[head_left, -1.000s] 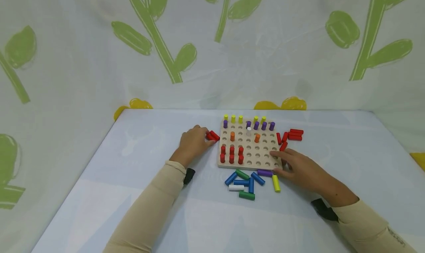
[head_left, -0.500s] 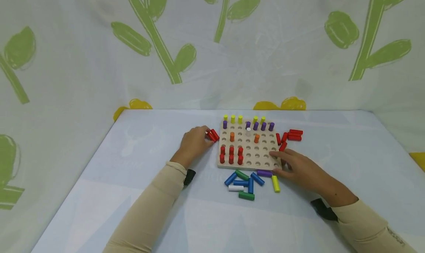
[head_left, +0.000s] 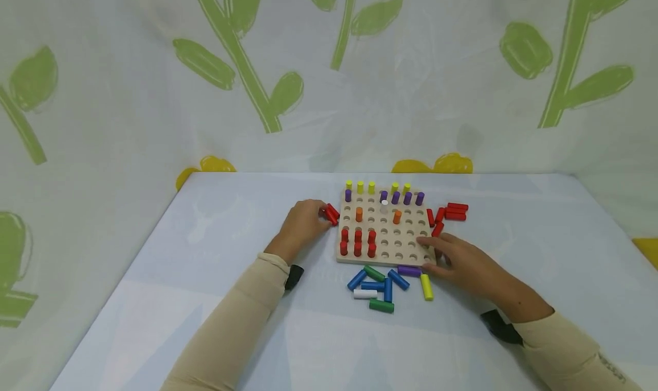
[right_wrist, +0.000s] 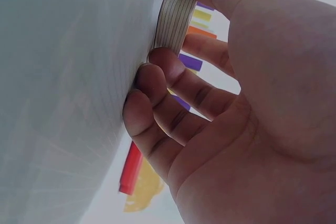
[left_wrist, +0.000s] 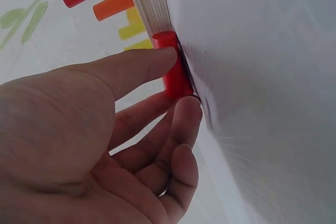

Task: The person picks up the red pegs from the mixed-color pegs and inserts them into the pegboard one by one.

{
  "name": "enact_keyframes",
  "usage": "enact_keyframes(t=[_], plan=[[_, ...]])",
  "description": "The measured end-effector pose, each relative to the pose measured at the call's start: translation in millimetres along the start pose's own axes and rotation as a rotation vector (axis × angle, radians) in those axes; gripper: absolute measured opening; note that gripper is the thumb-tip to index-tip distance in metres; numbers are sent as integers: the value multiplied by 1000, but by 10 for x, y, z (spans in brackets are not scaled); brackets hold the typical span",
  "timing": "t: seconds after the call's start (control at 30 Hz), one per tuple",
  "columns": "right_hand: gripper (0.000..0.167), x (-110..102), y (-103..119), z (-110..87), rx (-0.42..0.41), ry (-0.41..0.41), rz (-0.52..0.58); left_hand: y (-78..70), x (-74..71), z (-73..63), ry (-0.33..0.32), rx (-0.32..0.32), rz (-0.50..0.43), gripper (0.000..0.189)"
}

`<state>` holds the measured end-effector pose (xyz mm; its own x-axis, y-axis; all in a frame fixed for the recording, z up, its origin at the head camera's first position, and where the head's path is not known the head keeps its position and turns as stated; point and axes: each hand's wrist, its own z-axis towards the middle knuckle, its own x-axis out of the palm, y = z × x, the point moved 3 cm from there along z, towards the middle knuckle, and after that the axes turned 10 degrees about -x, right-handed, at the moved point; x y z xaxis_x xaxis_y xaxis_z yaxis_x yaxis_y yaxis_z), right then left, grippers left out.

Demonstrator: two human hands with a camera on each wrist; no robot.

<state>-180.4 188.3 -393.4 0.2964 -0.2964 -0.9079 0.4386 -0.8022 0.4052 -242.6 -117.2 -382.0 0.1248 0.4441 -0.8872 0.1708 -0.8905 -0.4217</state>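
Sleeves (head_left: 236, 317): nearest to the body; the left forearm comes from 7 o'clock and points to 1 o'clock, the right comes from 5 and points to 10.
Loose mixed pegs (head_left: 388, 289): blue, green, white, purple and yellow, lying at 6 o'clock of the board.
Right hand (head_left: 465, 263): at 4 o'clock of the board, its thumb and fingers gripping the corner; it has kept this pose.
Pegboard (head_left: 398, 232): flat between the two hands, six upright red pegs (head_left: 357, 242) at its 7 o'clock.
Left hand (head_left: 304, 222): at 9 o'clock, back upward, holding narrowly between thumb and index finger.
Held red peg (left_wrist: 181, 80): just outside the board's 9 o'clock edge; in the last second it has slid closer to a second red peg (head_left: 333, 210). The work is then only bringing pegs together, no new peg standing in the holes. Whether the fingers also touch the second one, I cannot tell surely.
Loose red group (head_left: 456, 211): at 3 o'clock.
Yellow pegs (head_left: 360, 187): upright in the farthest row, at 12 o'clock.
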Motion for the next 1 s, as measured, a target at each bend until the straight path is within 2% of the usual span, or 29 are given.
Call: enact_keyframes(t=[0.3, 0.6, 0.77, 1.0], plan=[[65, -1, 4, -10, -9, -19, -26, -2, 7, -3, 0, 15, -9, 36], [65, -8, 8, -1, -3, -5, -16, 13, 20, 21, 25, 62, 39, 28], [65, -18, 11, 3, -2, -5, -9, 21, -6, 12, 35, 58, 65, 22], [64, -20, 17, -10, -5, -6, -8, 15, -52, -3, 83, 56, 78, 20]])
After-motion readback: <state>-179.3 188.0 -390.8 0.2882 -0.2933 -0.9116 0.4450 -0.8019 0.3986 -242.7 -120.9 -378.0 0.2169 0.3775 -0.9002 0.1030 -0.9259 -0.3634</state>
